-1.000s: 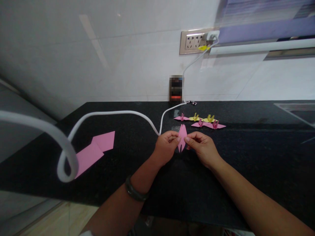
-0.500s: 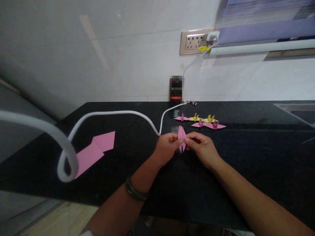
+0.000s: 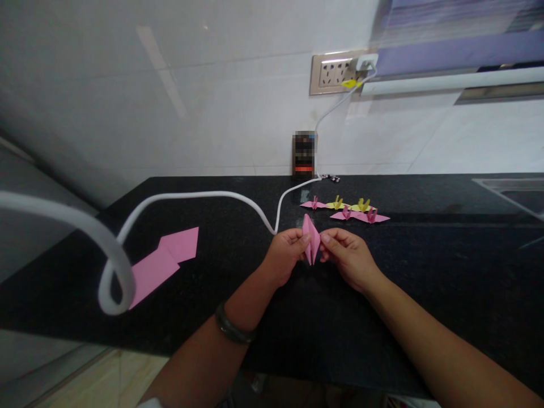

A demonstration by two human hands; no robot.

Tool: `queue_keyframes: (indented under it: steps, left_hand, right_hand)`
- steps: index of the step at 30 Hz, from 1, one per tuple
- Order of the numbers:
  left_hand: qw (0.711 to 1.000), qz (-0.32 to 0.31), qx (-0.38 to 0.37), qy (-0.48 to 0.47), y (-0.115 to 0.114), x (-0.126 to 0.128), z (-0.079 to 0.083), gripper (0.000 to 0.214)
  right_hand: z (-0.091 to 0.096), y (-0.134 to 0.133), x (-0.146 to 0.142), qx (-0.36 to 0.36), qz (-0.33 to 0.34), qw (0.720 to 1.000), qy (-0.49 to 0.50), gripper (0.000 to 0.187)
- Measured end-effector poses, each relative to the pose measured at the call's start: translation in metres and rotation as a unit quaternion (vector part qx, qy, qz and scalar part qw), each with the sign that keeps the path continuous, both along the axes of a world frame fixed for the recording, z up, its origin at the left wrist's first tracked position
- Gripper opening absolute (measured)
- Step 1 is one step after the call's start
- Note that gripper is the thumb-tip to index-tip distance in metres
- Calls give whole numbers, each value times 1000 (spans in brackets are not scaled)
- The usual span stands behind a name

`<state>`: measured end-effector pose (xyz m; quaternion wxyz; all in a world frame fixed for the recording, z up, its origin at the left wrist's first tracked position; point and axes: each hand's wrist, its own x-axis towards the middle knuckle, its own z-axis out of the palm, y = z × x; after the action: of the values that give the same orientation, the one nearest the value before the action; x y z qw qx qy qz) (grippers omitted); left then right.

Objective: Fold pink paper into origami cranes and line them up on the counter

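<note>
A pink folded origami paper [image 3: 311, 241], diamond-shaped with a split lower end, is held upright above the dark counter. My left hand [image 3: 285, 253] pinches its left side between thumb and fingers. At its right corner, the thumb and fingers of my right hand [image 3: 347, 253] are closed on the edge. Just beyond my hands stand several finished paper cranes: a pink crane [image 3: 347, 214] and others in pink, plus a yellow crane [image 3: 363, 205] and a second yellow one.
Pink paper sheets [image 3: 155, 275] lie on the counter [image 3: 221, 238] at left. A white cable [image 3: 191, 195] loops across from the left to a phone-like device [image 3: 304, 154] leaning on the wall, below a socket panel [image 3: 335, 72]. A sink edge [image 3: 510, 195] shows at right.
The folded paper has turned and shifted slightly left, so more of its right face shows. Both hands keep their pinch, and my left thumb has moved slightly left.
</note>
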<state>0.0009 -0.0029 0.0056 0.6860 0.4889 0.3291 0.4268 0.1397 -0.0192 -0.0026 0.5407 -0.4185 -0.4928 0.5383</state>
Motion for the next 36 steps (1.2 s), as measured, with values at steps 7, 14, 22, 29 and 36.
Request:
queue_keyframes:
  steps: [7,14,22,29,36]
  left_hand:
    - [998,-36,-30,-39,-2,0,4,27]
    - [998,-49,-43,-17,-3,1,2,30]
    - [998,-55,-24,5,-2,-1,-1,31]
    - [999,-42,-1,0,-1,0,-3,30]
    - [1000,-29,3,-4,-1,0,-3,27]
  right_hand:
    - [3,0,-1,-44,29,997,55,16]
    - [2,0,-2,-55,33,996,64,19]
    - [-1,-1,-2,8,-7,1000,-10,19]
    - [0,-3,-4,12,8,1000,-19,21]
    - [-1,-2,-2,15,18,1000,-10,16]
